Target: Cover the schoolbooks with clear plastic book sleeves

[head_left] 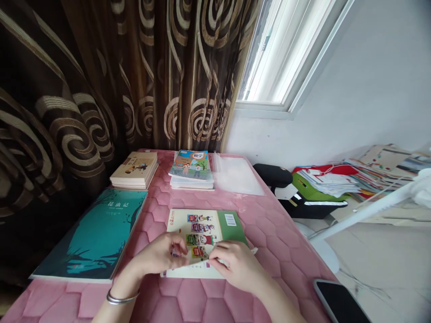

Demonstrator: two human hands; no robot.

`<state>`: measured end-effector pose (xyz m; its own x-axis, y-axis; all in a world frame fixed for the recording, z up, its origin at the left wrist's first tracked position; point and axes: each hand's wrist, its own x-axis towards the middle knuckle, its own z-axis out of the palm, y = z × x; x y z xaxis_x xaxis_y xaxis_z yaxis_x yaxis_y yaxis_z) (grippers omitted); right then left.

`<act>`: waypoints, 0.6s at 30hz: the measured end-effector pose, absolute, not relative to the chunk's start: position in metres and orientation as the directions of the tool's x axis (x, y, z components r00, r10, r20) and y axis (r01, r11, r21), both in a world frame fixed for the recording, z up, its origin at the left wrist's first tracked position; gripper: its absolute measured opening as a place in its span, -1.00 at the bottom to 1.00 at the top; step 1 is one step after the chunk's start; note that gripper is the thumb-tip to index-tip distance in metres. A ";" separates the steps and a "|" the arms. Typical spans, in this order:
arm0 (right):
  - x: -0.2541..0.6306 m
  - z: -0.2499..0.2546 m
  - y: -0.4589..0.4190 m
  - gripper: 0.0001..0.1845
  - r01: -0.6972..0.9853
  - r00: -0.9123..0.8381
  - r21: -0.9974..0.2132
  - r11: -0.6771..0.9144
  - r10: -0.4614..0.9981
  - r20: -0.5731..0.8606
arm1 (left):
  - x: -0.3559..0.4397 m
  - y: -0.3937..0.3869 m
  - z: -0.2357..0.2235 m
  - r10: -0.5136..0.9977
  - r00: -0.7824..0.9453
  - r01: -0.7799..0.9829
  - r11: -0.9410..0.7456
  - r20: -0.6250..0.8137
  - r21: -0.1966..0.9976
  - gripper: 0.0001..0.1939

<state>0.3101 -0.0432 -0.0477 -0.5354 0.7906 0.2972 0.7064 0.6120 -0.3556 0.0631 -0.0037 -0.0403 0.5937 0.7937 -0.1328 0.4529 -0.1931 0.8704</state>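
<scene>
A picture book [205,220] lies flat on the pink table, its cream back cover carrying small cartoon pictures and a green band with a barcode. Over its lower left part is my left hand [163,255], thumb and curled fingers apart with a gap between them. My right hand [237,264] is above the lower right part, its fingertips pinched together. A thin whitish edge shows at that pinch; what it belongs to cannot be made out. A small whitish scrap [254,250] sticks out beyond the right hand.
A large teal book [97,233] lies left; behind it are stacked beige books [134,168]. Farther back are a textbook stack [191,168] and clear plastic sheets [237,175]. A phone [340,300] is at front right, near a white lamp arm [363,213]. Papers [330,181] lie beyond.
</scene>
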 end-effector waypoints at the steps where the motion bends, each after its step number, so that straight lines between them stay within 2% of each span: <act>1: 0.309 -0.045 -0.045 -0.84 0.714 -0.553 -0.369 0.596 0.802 0.226 | 0.066 -0.006 -0.039 0.769 0.625 0.497 -0.255 -0.138 0.829 -0.77; 4: 0.305 -0.038 -0.050 -0.89 0.728 -0.564 -0.414 0.547 0.821 0.093 | 0.074 -0.013 -0.034 0.727 0.673 0.587 -0.414 -0.135 0.696 -0.67; 6: 0.304 -0.035 -0.051 -0.89 0.736 -0.556 -0.436 0.518 0.830 0.049 | 0.079 -0.016 -0.033 0.708 0.694 0.604 -0.473 -0.131 0.642 -0.67; 11: 0.306 -0.033 -0.051 -0.85 0.755 -0.540 -0.450 0.476 0.842 -0.015 | 0.081 -0.016 -0.036 0.699 0.711 0.587 -0.533 -0.073 0.609 -0.75; 18: 0.308 -0.035 -0.048 -0.79 0.746 -0.559 -0.437 0.503 0.829 0.001 | 0.080 -0.016 -0.038 0.703 0.711 0.580 -0.563 -0.028 0.589 -0.82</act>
<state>0.3079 -0.0484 -0.0349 -0.5587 0.8294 0.0010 0.7456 0.5028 -0.4373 0.0804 -0.0162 -0.0381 0.7111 0.7025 -0.0283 0.5799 -0.5633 0.5886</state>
